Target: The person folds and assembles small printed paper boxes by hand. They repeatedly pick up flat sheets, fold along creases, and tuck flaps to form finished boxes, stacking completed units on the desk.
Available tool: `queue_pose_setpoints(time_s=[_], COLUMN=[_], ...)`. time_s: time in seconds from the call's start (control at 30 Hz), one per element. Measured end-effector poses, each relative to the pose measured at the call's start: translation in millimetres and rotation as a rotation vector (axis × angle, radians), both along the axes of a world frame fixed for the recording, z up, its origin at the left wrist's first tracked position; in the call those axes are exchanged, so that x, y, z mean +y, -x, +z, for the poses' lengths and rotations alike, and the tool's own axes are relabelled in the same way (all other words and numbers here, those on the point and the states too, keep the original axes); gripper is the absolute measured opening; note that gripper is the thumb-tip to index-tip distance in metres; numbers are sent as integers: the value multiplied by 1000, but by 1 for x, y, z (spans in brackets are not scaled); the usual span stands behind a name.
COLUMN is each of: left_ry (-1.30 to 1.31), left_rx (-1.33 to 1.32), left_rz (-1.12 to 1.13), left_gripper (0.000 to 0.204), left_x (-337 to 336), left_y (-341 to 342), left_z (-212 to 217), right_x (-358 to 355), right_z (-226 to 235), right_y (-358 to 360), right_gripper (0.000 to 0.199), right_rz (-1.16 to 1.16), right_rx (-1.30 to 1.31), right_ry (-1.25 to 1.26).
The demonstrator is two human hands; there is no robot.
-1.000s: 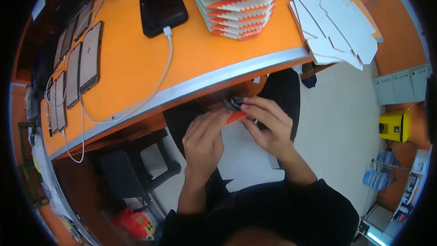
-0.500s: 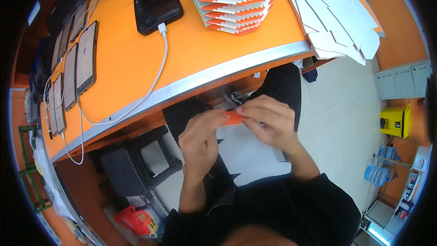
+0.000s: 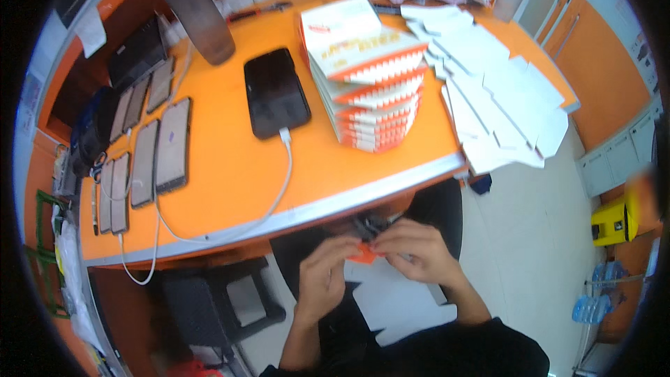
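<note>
A white cardboard blank (image 3: 401, 304) with notched edges lies over my lap, below the desk's front edge. At its far end shows a small orange flap (image 3: 363, 254). My left hand (image 3: 325, 274) pinches this flap from the left, fingers curled. From the other side my right hand (image 3: 420, 251) pinches it too, with fingertips close to those of the left. The fingers cover part of the flap, and some blur hides exactly how it is folded.
On the orange desk (image 3: 216, 195) stand a tall pile of orange-and-white printed cartons (image 3: 373, 63) and white blanks (image 3: 499, 98) overhanging the right edge. A black phone (image 3: 276, 94) on a white cable, several more phones (image 3: 174, 143) and a bottle (image 3: 199, 17) lie leftward. A black stool (image 3: 209, 304) is below.
The view has tilted up, so the desk and hands appear lower and more of the desk's back shows. Both hands still grip the orange flap, which shows smaller between the fingers.
</note>
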State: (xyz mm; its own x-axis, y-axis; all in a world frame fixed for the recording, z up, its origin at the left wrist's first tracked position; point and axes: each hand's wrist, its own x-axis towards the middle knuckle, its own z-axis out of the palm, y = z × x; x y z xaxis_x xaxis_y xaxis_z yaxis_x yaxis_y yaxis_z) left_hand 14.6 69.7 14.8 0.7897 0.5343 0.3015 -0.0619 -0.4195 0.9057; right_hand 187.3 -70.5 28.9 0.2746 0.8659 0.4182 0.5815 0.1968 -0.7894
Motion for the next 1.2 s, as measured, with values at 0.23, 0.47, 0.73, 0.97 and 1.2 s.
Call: queue_pose_setpoints(time_s=[0.23, 0.47, 0.73, 0.97, 1.2], left_ry=[87, 106, 42, 512, 586], left_rx=[89, 78, -33, -149, -167], left_rz=[42, 148, 33, 147, 120], left_gripper=[18, 18, 16, 13, 14], left_x=[-6, -17, -8, -21, -19], left_y=[-11, -10, -4, 0, 6], left_z=[14, 11, 14, -3, -2], right_x=[0, -2, 4, 3, 10], right_z=[2, 13, 12, 16, 26], right_y=[-3, 16, 1, 18, 23], right_gripper=[23, 22, 28, 34, 34], right_rz=[-49, -50, -1, -56, 11], right_rx=[-24, -313, -376, -695, -444], right_ry=[22, 54, -4, 18, 14])
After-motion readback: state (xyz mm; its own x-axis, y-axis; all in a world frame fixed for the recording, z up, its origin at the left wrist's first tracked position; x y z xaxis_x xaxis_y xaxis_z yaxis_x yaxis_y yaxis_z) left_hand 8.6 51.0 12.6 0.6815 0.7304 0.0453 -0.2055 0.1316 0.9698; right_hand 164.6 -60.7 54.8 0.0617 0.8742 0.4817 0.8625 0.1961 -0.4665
